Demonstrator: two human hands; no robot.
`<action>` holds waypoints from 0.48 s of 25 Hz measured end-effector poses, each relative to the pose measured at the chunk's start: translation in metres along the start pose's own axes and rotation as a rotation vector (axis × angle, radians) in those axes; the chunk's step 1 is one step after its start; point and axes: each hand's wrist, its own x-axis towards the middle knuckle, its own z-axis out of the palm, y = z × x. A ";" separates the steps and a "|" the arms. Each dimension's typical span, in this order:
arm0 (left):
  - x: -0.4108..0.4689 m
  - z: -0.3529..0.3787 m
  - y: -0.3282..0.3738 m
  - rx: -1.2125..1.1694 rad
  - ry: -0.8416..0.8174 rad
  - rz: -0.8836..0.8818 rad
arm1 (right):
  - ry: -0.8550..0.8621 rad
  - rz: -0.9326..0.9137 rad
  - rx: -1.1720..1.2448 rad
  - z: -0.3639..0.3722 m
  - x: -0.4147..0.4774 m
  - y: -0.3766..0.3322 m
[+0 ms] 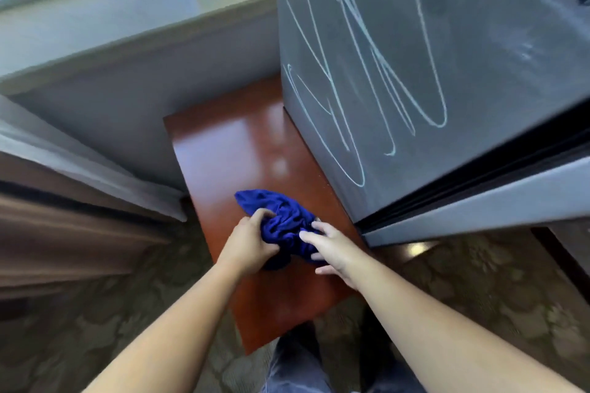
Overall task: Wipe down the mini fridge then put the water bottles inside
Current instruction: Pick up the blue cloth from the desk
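The mini fridge (431,50) fills the upper right. Its dark grey side panel carries looping white scribble marks, and its door edge shows as a pale strip at the lower right. A crumpled blue cloth (285,223) lies on the red-brown wooden stand (230,156) just left of the fridge's lower corner. My left hand (250,247) grips the cloth's near left side with closed fingers. My right hand (332,249) rests on the cloth's right side with fingers spread. No water bottles are in view.
A pale wall and window ledge (127,18) run behind the stand. A brown piece of furniture with a grey top (64,201) stands at the left. Patterned carpet (479,280) lies below, and my legs show at the bottom edge.
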 end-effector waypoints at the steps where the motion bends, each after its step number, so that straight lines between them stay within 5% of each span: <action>1: -0.004 -0.002 -0.008 -0.056 0.004 -0.025 | -0.010 0.003 -0.003 0.000 -0.006 0.002; 7: -0.058 0.007 0.009 -0.473 0.039 -0.124 | -0.008 -0.066 0.005 -0.031 -0.065 0.036; 12: -0.134 0.037 0.066 -0.763 0.033 -0.041 | -0.059 -0.169 0.103 -0.053 -0.126 0.102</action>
